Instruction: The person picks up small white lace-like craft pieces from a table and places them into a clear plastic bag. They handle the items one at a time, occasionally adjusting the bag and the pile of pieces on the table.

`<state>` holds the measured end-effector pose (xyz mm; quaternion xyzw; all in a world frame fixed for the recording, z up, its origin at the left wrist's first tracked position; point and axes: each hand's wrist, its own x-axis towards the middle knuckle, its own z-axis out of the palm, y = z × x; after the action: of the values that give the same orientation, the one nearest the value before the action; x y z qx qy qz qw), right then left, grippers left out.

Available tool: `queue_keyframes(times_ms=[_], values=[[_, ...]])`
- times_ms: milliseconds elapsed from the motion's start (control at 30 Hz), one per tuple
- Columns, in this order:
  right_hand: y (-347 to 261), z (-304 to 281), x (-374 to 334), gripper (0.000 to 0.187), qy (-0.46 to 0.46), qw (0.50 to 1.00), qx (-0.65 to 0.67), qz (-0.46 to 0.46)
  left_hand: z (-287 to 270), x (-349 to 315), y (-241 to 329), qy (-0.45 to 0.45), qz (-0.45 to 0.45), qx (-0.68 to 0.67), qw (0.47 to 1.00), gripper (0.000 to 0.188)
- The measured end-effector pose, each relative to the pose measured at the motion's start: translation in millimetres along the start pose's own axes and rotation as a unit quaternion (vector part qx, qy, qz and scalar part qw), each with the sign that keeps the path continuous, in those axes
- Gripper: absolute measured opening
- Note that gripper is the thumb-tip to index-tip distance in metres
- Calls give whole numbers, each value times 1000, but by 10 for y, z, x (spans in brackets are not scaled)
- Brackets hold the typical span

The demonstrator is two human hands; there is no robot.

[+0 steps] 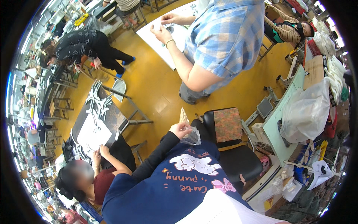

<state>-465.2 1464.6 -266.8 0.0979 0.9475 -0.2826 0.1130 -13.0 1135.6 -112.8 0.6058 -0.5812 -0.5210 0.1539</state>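
Note:
My left hand [180,130], in a black sleeve, is closed in a pinch in front of my body. It holds a clear crinkled plastic bag [192,137], which hangs beside the fingers over my lap. A pale golden, pointed thing [183,115] with a ridged surface rises just beyond the hand; its kind I cannot make out. Low on the right, my right hand [242,180] shows only in part, its fingers stretched against the edge of a black chair seat [238,163]. Nothing is visible in that hand.
A patterned cloth pad [228,124] covers the chair's back. Ahead stands a person in a checked shirt [227,41] at a white table [154,35]. At left, a seated person works at a dark table [119,118] bearing white cut pieces [97,100]. Right is a pale green table [278,130].

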Motion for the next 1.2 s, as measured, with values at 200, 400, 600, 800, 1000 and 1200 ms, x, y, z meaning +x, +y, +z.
queue_keyframes(times_ms=[200, 400, 600, 800, 1000, 1200], values=[[110, 9, 197, 60, 24, 998, 31, -43, -75, 12, -55, -19, 4, -3, 1000, 27], [123, 142, 593, 61, -13, 992, 96, -82, -77, 94, -93, -15, 32, -8, 999, 28], [-475, 342, 847, 68, -117, 988, 84, -49, 23, 167, -23, -49, 71, 12, 996, 26], [-679, 440, 945, 62, -99, 993, 60, -9, -66, 204, 127, -81, 61, 30, 994, 33], [-629, 443, 1043, 54, -180, 960, 186, 105, -158, 63, 11, -51, 67, -18, 996, 27], [-1107, 365, 851, 54, -132, 984, 104, 65, -254, 34, -151, -31, 42, -29, 998, 32]])
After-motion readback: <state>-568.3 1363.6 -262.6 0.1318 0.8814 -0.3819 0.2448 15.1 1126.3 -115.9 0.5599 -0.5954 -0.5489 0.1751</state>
